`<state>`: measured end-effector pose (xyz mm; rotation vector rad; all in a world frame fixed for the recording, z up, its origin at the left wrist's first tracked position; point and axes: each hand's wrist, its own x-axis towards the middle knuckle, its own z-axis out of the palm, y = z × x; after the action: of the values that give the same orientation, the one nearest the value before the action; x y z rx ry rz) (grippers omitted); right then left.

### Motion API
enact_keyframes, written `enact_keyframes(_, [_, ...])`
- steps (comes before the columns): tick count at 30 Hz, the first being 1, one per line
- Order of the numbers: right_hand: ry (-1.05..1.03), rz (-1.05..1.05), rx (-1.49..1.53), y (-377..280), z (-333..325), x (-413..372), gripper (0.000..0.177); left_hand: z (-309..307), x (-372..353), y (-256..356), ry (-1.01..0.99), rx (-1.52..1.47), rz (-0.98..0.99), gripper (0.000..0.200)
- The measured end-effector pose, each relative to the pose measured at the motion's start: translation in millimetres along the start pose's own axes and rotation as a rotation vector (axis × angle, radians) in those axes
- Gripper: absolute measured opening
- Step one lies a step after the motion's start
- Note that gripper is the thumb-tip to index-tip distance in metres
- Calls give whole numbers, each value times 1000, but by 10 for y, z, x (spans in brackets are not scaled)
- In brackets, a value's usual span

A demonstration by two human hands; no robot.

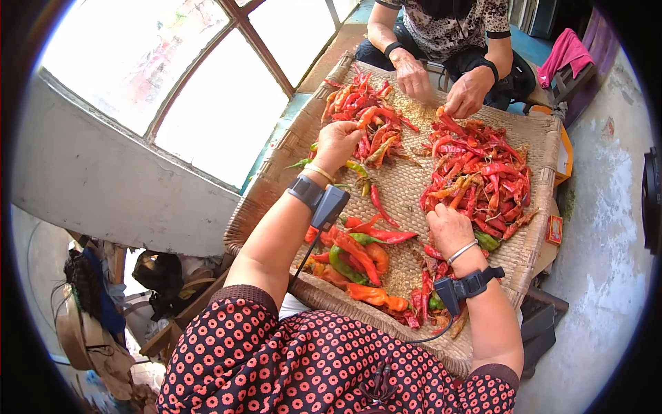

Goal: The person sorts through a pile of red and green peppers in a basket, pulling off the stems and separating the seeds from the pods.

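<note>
A wide woven tray (407, 186) holds piles of red, orange and green chili peppers. My left hand (338, 143) reaches over the far left pile (369, 114) with an orange-red chili (365, 115) pinched at its fingertips. Resting on the edge of the right pile (479, 176), my right hand (448, 230) has its fingers curled down among red chilies; whether it grips one is hidden. A smaller pile (358, 262) of red, orange and green chilies lies near my body. Both my wrists carry black strapped devices.
Across the tray sits another person, whose two hands (441, 83) work at the far chilies. A window (207, 90) is at the left. An orange box (554, 230) lies right of the tray, pink cloth (564, 55) beyond. Clutter sits on the floor at lower left.
</note>
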<state>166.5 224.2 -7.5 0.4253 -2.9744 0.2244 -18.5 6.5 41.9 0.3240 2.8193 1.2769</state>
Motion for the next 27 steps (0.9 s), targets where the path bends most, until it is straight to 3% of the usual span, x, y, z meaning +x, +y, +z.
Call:
enact_keyframes(2, [10, -9, 4, -5, -9, -3, 3, -3, 117, -187, -34, -14, -39, 25])
enact_keyframes(4, [8, -9, 1, 4, -7, -3, 3, -25, 151, -235, 268, 238, 220, 38])
enact_keyframes(5, [8, -12, -5, 2, -4, -3, 3, 57, 104, -247, 510, 402, 338, 42])
enact_keyframes(6, [10, -13, -3, -4, 7, -6, 3, 72, 33, -199, 511, 405, 339, 42])
enact_keyframes(9, [17, 11, 11, 7, 18, 4, 3, 165, -152, -68, 72, 315, 480, 24])
enact_keyframes(11, [30, -17, -23, -2, 3, -7, 2, 333, -303, 51, -102, 210, 507, 14])
enact_keyframes(12, [24, -15, -28, -6, -5, -16, 2, 435, -362, 88, -147, 127, 604, 14])
enact_keyframes(16, [55, -58, -10, -59, -45, 15, 3, 658, -648, 412, -466, -102, 649, 13])
enact_keyframes(22, [226, -242, 6, -154, -35, 28, 7, 784, -741, 406, -622, -123, 388, 20])
enact_keyframes(26, [202, -278, -27, -201, -99, 23, 6, 851, -735, 270, -750, -447, 75, 20])
enact_keyframes(27, [208, -317, -35, -211, -115, 27, 6, 814, -733, 301, -760, -390, 64, 20])
